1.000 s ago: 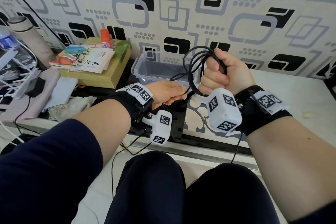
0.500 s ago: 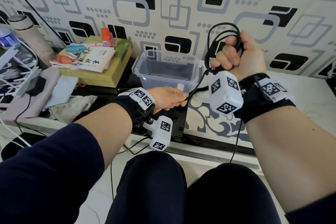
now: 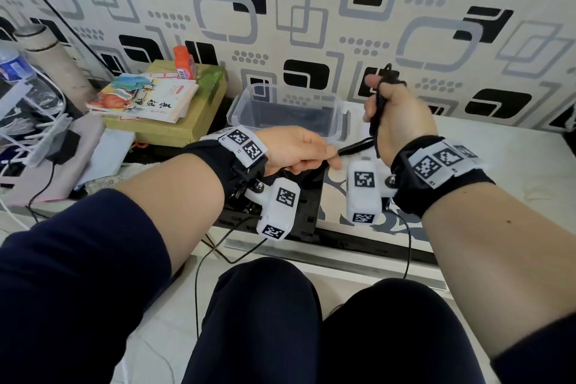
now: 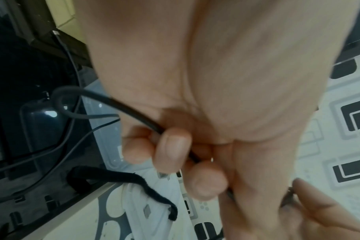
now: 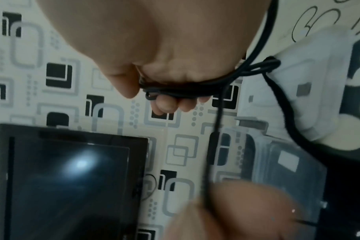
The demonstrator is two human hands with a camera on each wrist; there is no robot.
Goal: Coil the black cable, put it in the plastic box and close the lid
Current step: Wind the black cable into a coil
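My right hand [image 3: 378, 97] is raised beside the box, its fist closed round the bunched loops of the black cable [image 3: 377, 109]. In the right wrist view the fingers [image 5: 166, 104] curl over the cable bundle [image 5: 185, 87], and a fuzzy black strap [image 5: 286, 104] hangs from it. A short taut run of cable leads down to my left hand [image 3: 332, 159], which pinches it between thumb and fingers [image 4: 175, 146]. The clear plastic box [image 3: 238, 103] stands open and empty just behind both hands. Its translucent lid [image 5: 310, 91] lies on the counter to the box's right.
Books [image 3: 146, 97] lie on a yellow-green carton with an orange bottle [image 3: 184, 62] at the left. Farther left are a tall flask [image 3: 50, 62], a water bottle and tangled white cables. Thin wires hang over the counter edge above my knees. A dark screen [image 5: 72, 178] hangs on the wall.
My right hand rose and moved right with the loops, then turned thumb-up, so the loops are now squeezed flat in the fist. The left hand stayed low, holding the cable's tail.
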